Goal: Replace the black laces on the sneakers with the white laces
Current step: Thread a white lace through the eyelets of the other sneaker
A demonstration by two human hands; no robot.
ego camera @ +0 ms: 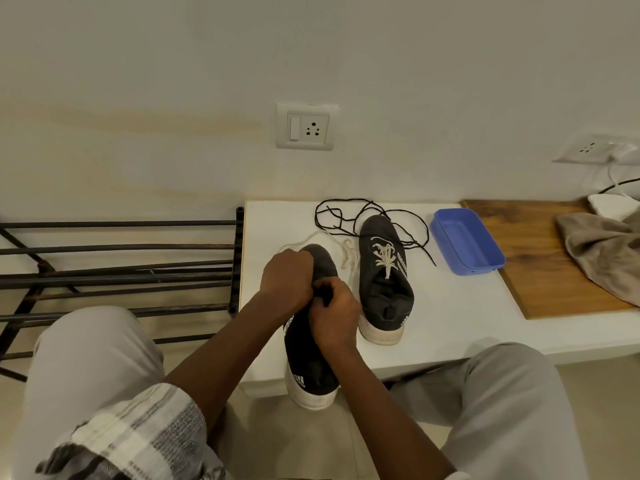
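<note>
Two hands, left hand (285, 277) and right hand (334, 315), and two dark sneakers: the near sneaker (311, 368) and the far sneaker (384, 289). Two white laces show, a threaded lace (384, 254) and a loose lace (346, 254). The black laces (341, 223) lie in one tangle (their number cannot be told). Two wall sockets, the middle socket (304, 126) and the right socket (588, 148); one blue tray (464, 237), one board (540, 265), one cloth (602, 247), one rack (121, 271), one table (450, 306).
</note>
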